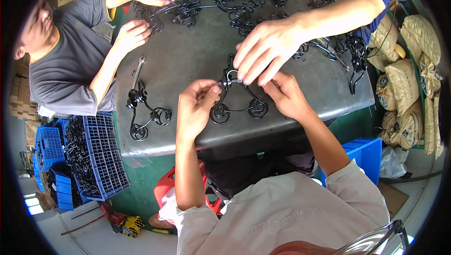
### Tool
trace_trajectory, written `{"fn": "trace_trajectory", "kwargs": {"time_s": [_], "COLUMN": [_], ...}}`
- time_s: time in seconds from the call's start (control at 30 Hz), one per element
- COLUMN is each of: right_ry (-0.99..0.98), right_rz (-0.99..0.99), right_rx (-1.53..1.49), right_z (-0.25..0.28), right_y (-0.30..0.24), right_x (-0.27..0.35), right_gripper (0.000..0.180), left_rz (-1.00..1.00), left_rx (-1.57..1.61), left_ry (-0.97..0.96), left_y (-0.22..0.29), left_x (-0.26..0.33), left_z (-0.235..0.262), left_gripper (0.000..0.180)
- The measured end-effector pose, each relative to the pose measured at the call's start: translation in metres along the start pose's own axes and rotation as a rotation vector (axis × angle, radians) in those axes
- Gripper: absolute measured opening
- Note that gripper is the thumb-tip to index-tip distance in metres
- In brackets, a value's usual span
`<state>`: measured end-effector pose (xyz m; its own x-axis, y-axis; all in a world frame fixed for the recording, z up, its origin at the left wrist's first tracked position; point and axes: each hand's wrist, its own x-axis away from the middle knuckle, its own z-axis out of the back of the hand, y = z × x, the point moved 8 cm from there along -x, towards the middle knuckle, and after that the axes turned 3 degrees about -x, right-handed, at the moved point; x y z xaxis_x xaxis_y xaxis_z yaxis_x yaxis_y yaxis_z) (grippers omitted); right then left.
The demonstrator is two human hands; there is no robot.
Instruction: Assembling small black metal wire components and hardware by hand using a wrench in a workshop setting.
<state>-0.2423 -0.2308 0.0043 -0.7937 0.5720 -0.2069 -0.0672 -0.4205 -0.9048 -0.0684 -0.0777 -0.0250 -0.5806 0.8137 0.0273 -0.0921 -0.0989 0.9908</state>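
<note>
A black bent-wire metal frame (238, 110) with coiled ends lies on the table before me. A silver U-bolt (231, 75) sits at its upper end. My left hand (196, 107) is closed in a pinch at the left side of the U-bolt; whatever is between thumb and finger is too small to make out. To the right, my right hand (286, 96) has bent fingers drawn together, their tips partly behind a co-worker's hand (270, 48). That hand reaches in from the upper right over the frame's top, its fingertips at the U-bolt's right side.
A second wire frame (139, 109) and a wrench (138, 71) lie at the left. Tangled black wire parts (239, 1) cover the table's far side. Another co-worker (70, 57) handles parts at far left. Blue crates (105, 156) stand below left, sacks (401, 86) at the right.
</note>
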Motion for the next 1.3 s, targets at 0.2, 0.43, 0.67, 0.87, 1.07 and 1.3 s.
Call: {"fn": "trace_trajectory", "kwargs": {"time_s": [0.2,0.43,0.67,0.87,1.07,1.3], "right_ry": [0.118,0.098,0.142,0.109,0.091,0.106], "right_rz": [0.014,-0.038,0.037,0.027,-0.019,0.010], "right_rx": [-0.123,-0.183,-0.253,-0.157,-0.143,-0.123], "right_z": [0.012,0.011,0.009,0.007,0.005,0.007], "right_y": [0.031,0.036,0.024,0.021,0.031,0.027], "right_x": [0.027,0.026,0.028,0.024,0.024,0.025], "right_gripper": [0.011,0.010,0.006,0.012,0.015,0.012], "left_rz": [-0.116,-0.205,-0.240,0.034,0.372,0.497], "left_rx": [0.049,-0.023,-0.052,0.145,0.059,0.252], "left_ry": [0.064,0.016,0.013,0.153,-0.116,-0.203], "left_y": [-0.010,-0.002,-0.003,0.001,0.001,0.000], "left_x": [0.024,0.033,0.032,0.015,-0.030,-0.027], "left_z": [0.004,-0.003,-0.004,0.005,-0.014,-0.047], "left_gripper": [0.024,0.028,0.026,0.055,0.061,0.059]}}
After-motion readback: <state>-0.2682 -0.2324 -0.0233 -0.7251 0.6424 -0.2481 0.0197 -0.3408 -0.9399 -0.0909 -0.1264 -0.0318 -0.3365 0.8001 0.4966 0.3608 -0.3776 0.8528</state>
